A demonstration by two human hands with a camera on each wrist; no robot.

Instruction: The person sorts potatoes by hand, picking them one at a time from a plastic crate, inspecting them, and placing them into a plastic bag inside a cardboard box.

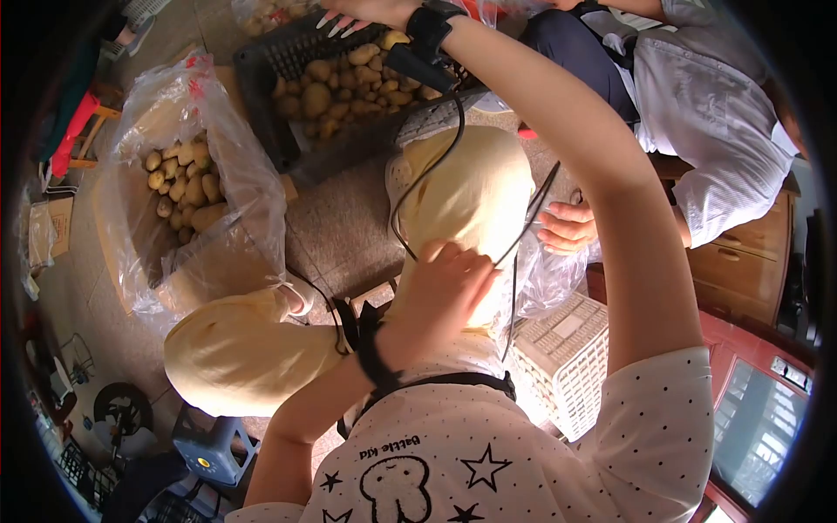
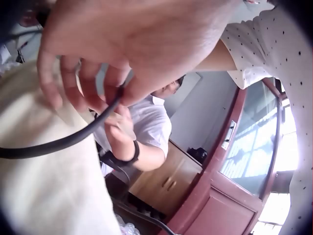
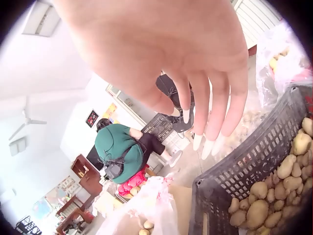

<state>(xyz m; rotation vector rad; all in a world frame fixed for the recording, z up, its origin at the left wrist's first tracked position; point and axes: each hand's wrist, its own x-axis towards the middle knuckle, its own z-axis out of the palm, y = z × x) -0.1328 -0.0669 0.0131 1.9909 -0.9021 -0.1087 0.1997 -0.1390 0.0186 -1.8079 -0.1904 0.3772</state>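
The left hand point(image 1: 440, 283) rests on the person's knee point(image 1: 471, 187), which is covered in pale yellow cloth. In the left wrist view its fingers point(image 2: 90, 93) are bent, and thumb & fingers pinch a black cable point(image 2: 73, 139) that runs across the knee. The cable loops up twd the band on the right wrist.

The right hand point(image 1: 349, 13) is stretched far out, over the far edge of a black crate point(image 1: 279, 61) full of potatoes point(image 1: 344, 83). In the right wrist view the right hand point(image 3: 171, 58) is spread, fingers point(image 3: 210, 117) straight & pointing down, w/ long pale nails. It holds nothing. It hangs above the crate rim, not touching the potatoes below.

The crate sits on the floor in front of the person, a bit to the left. Left of it is a cardboard box point(image 1: 113, 235) lined w/ a clear plastic bag point(image 1: 235, 157), & there are more potatoes in it.

A second person in a white shirt point(image 1: 715, 113) sits on the right. That person's hand point(image 1: 567, 227) is just beside the knee, next to a clear bag point(image 1: 549, 279). A white plastic basket point(image 1: 567, 357) sits near the person's right side. A blue stool point(image 1: 214, 449) is at lower left. Far off in the right wrist view, someone in a green top point(image 3: 115, 147) sits w/ their back turned.
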